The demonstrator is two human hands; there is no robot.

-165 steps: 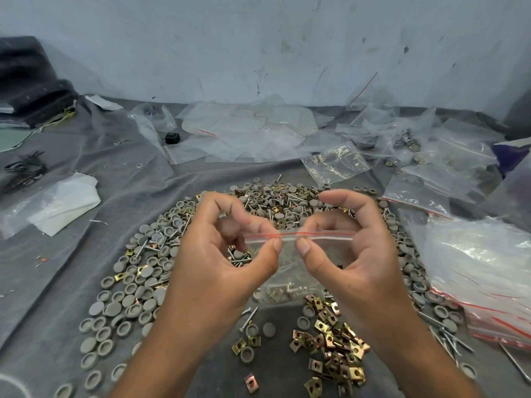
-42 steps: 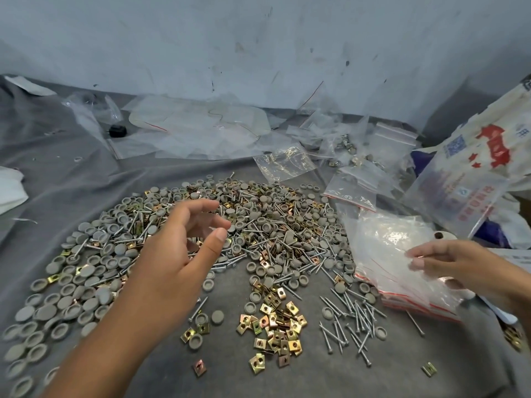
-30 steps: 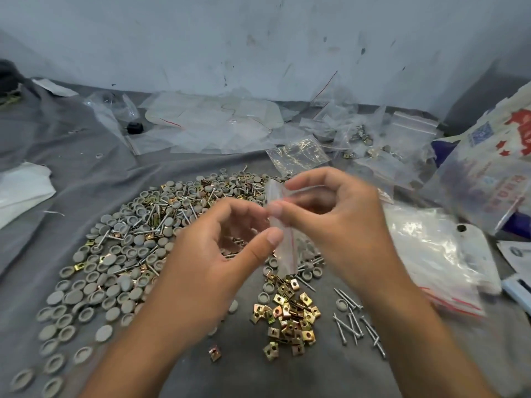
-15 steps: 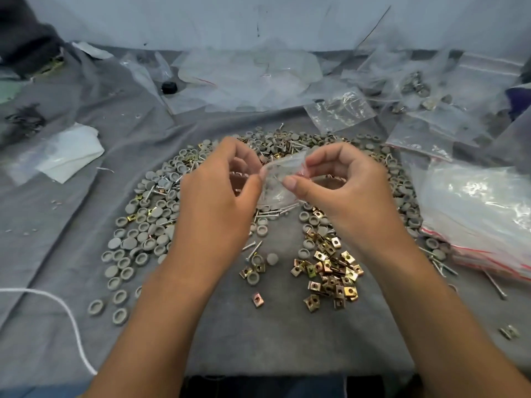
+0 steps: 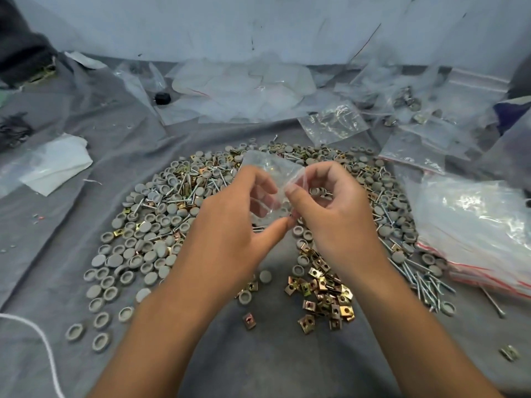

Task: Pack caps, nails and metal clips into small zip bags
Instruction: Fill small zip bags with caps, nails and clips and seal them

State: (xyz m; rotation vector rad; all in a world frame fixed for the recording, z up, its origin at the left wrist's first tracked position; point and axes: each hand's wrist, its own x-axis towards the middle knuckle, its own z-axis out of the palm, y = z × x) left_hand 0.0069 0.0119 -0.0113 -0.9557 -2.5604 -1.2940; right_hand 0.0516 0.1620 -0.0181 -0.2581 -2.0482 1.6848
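A small clear zip bag (image 5: pixel 268 179), empty and crumpled, is held up over the pile between both hands. My left hand (image 5: pixel 230 225) pinches its lower edge with thumb and fingers. My right hand (image 5: pixel 330 214) pinches its right edge with thumb and forefinger. Grey round caps (image 5: pixel 138 251) spread over the grey cloth to the left and behind the hands, mixed with nails. Brass-coloured metal clips (image 5: pixel 321 294) lie in a heap under my right wrist. Loose nails (image 5: pixel 422 285) lie to the right of them.
A stack of empty zip bags with red strips (image 5: pixel 477 231) lies at the right. Filled small bags (image 5: pixel 333 122) and loose plastic sheets (image 5: pixel 244 87) sit at the back by the wall. A white cord (image 5: pixel 37 340) crosses the lower left; white paper (image 5: pixel 54 165) lies at the left.
Since the filled bag was sealed, my right hand fetched a fresh empty bag from the right stack. Both hands now hold it over the pile, and it has been turned and spread a little.
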